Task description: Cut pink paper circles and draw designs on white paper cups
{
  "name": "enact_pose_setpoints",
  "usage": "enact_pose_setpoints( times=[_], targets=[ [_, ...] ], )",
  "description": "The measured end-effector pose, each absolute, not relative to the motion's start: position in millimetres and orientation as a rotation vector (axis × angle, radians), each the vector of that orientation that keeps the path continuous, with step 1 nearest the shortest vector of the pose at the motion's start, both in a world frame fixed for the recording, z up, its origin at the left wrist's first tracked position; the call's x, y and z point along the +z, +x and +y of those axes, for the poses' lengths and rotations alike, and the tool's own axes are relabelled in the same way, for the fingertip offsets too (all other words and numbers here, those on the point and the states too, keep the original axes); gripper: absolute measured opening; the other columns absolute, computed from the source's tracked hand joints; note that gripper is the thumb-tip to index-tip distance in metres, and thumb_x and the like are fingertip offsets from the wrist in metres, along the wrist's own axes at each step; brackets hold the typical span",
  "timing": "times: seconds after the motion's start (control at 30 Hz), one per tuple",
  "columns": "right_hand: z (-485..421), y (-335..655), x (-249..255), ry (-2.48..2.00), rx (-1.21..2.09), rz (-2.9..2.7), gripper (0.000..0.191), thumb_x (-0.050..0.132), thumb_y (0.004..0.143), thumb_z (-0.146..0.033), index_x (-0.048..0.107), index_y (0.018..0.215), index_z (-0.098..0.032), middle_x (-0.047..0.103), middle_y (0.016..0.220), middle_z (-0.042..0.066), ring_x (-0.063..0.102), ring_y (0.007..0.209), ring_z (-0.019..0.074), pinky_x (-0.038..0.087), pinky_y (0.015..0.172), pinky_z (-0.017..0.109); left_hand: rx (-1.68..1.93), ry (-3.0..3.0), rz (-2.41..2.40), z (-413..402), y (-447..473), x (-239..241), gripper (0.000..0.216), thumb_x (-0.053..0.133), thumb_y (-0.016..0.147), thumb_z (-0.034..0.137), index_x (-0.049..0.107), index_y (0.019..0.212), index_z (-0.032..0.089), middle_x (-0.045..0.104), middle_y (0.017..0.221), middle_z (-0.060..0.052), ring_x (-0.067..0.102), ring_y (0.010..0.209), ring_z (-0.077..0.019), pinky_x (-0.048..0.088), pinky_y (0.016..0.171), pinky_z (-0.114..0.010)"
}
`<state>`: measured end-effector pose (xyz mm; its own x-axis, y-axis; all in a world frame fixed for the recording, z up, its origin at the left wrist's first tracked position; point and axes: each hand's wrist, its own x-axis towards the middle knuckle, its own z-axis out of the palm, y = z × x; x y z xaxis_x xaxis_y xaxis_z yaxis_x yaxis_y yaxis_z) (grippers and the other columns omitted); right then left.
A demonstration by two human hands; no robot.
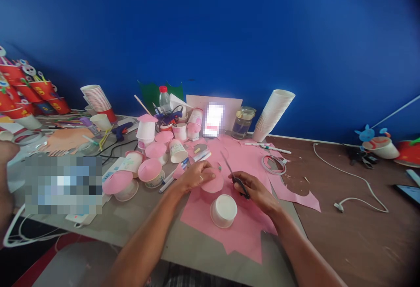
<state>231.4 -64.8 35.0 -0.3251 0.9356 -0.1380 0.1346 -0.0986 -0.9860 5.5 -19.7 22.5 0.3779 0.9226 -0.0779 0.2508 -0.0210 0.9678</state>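
Observation:
Between thumb and fingers, my left hand [200,176] grips a pink paper disc [212,183] above the table. My right hand [254,188] is closed around the dark handles of a pair of scissors [240,183], whose blades point up and away, just right of the disc. Below both hands an upside-down white paper cup [224,211] stands on a large pink sheet [243,245] with cut, jagged edges. Several cups topped with pink discs, such as one pink-topped cup [151,172], stand to the left of my left hand.
A tall leaning stack of paper cups [274,114], a glass jar [243,123] and a bright phone [213,120] stand along the blue wall. Tape rolls [274,164] and a white cable [364,177] lie on the right. A power strip [87,215] and another person's arm [6,182] are on the left.

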Motion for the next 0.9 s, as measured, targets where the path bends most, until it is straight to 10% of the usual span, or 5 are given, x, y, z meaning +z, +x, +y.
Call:
enact_pose_setpoints(
  times=[0.43, 0.67, 0.9],
  targets=[
    [-57, 207, 22, -1.24, 1.396, -1.2, 0.049, 0.078, 0.059, -0.038, 0.059, 0.1, -0.019, 0.059, 0.074, -0.001, 0.053, 0.065, 0.0128, 0.041, 0.056, 0.025, 0.882, 1.635, 1.091, -26, 22, 22, 0.032, 0.067, 0.074, 0.027, 0.06, 0.104, 0.019, 0.062, 0.113, -0.008, 0.056, 0.106, -0.0227, 0.043, 0.088, -0.032],
    [-52, 208, 17, -1.184, 1.28, -1.005, 0.051, 0.079, 0.058, -0.039, 0.057, 0.099, -0.019, 0.056, 0.069, -0.003, 0.049, 0.06, 0.0104, 0.038, 0.054, 0.023, 0.912, 1.293, 0.992, -29, 32, 16, 0.056, 0.07, 0.073, 0.039, 0.049, 0.119, 0.015, 0.065, 0.092, -0.007, 0.061, 0.083, -0.019, 0.047, 0.075, -0.033],
    [-52, 202, 8, -1.156, 1.218, -0.99, 0.05, 0.077, 0.06, -0.037, 0.055, 0.101, -0.02, 0.056, 0.07, -0.003, 0.048, 0.057, 0.0101, 0.037, 0.051, 0.023, 0.948, 1.048, 0.842, -34, 43, 15, 0.037, 0.073, 0.07, 0.04, 0.06, 0.092, 0.013, 0.065, 0.08, -0.004, 0.06, 0.072, -0.016, 0.048, 0.072, -0.031]
  ],
)
